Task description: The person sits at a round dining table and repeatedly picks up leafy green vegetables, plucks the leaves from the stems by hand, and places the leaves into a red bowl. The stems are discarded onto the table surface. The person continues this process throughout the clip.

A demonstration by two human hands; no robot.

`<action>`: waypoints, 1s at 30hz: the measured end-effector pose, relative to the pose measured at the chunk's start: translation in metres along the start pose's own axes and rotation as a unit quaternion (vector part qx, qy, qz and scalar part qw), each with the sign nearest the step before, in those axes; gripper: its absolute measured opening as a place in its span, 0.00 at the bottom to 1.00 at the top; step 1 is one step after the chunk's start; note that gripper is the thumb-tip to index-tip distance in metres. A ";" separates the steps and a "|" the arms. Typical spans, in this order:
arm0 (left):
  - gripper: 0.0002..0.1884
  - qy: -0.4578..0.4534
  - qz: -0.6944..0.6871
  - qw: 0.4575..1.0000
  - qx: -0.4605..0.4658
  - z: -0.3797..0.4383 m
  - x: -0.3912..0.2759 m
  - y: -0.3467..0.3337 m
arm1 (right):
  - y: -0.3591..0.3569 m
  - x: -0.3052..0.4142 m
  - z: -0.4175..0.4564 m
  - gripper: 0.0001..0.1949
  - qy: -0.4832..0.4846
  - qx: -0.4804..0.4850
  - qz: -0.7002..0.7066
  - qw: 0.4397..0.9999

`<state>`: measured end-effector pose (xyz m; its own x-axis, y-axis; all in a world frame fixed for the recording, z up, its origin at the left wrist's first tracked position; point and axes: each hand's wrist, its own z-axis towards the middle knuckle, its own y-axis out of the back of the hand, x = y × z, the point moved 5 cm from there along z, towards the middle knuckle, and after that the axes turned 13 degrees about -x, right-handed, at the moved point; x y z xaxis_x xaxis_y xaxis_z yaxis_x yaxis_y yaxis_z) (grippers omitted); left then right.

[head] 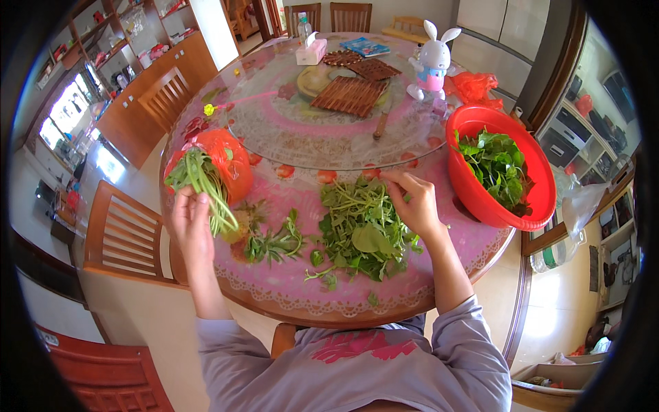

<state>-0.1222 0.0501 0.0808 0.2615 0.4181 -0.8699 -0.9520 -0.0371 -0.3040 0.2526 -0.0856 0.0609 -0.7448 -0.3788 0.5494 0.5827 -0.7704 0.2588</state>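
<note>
My left hand (194, 219) grips a bunch of leafy greens (208, 193) by its long pale stems, at the mouth of a red plastic bag (226, 159). Over the far right side of a loose pile of leafy greens (360, 232) is my right hand (414, 198), its thumb and forefinger close together. Whether anything is pinched between them is hard to see. Between the bag and the pile lies a smaller heap of leafy sprigs (275, 242). On the right, a red plastic basin (540, 201) stands tilted with picked leaves (497, 170) inside.
The round table (319, 304) carries a glass turntable (329, 149). On it are a wooden-handled knife (380, 126), woven mats (350, 96) and a tissue box (311, 52). A white toy rabbit (432, 64) stands behind the basin. A wooden chair (126, 232) is at the left.
</note>
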 end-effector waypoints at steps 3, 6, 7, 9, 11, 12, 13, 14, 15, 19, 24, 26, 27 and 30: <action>0.09 -0.054 0.028 0.998 0.012 -0.037 -0.006 -0.046 | -0.003 -0.001 -0.003 0.10 -0.029 0.046 0.008 0.999; 0.13 -0.034 0.011 0.995 0.090 -0.069 0.008 -0.088 | -0.013 0.008 -0.007 0.15 -0.102 0.133 0.081 0.983; 0.14 -0.033 -0.005 0.992 0.124 -0.077 0.014 -0.099 | -0.020 0.011 -0.011 0.21 -0.135 0.193 0.126 0.964; 0.10 -0.045 -0.037 0.977 0.207 -0.095 0.023 -0.128 | -0.028 0.028 -0.013 0.27 -0.125 0.238 0.189 0.945; 0.10 -0.059 -0.018 0.962 0.265 -0.112 0.027 -0.149 | -0.039 0.032 -0.025 0.29 -0.213 0.275 0.303 0.887; 0.10 -0.065 0.007 0.957 0.283 -0.114 0.027 -0.154 | -0.040 0.032 -0.029 0.26 -0.259 0.286 0.324 0.864; 0.10 -0.072 0.031 0.951 0.299 -0.115 0.025 -0.159 | -0.041 0.029 -0.030 0.24 -0.275 0.287 0.328 0.857; 0.09 0.002 0.002 0.955 0.295 -0.113 0.025 -0.162 | -0.042 0.023 -0.031 0.23 -0.291 0.289 0.333 0.849; 0.08 0.036 -0.007 0.953 0.301 -0.108 0.029 -0.161 | -0.046 0.019 -0.034 0.21 -0.307 0.292 0.340 0.840; 0.13 0.070 0.019 0.942 0.327 -0.097 0.036 -0.160 | -0.040 0.009 -0.031 0.09 -0.294 0.231 0.244 0.895; 0.09 0.109 -0.001 0.954 0.280 -0.088 0.045 -0.154 | -0.035 0.004 -0.026 0.06 -0.337 0.124 0.269 0.894; 0.07 0.130 -0.019 0.962 0.239 -0.087 0.058 -0.150 | -0.034 0.002 -0.026 0.06 -0.341 0.069 0.258 0.901; 0.07 0.151 -0.039 0.964 0.215 -0.086 0.068 -0.146 | -0.032 -0.002 -0.025 0.06 -0.347 0.042 0.250 0.903; 0.08 0.194 -0.081 0.964 0.160 -0.075 0.089 -0.131 | -0.019 -0.019 -0.017 0.06 -0.341 -0.042 0.252 0.905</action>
<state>0.0376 0.0240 0.0144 0.3919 0.0208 -0.9198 -0.8775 0.3090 -0.3669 0.2503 -0.0727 0.0324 -0.0008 -0.3099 0.9508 0.7435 -0.6360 -0.2067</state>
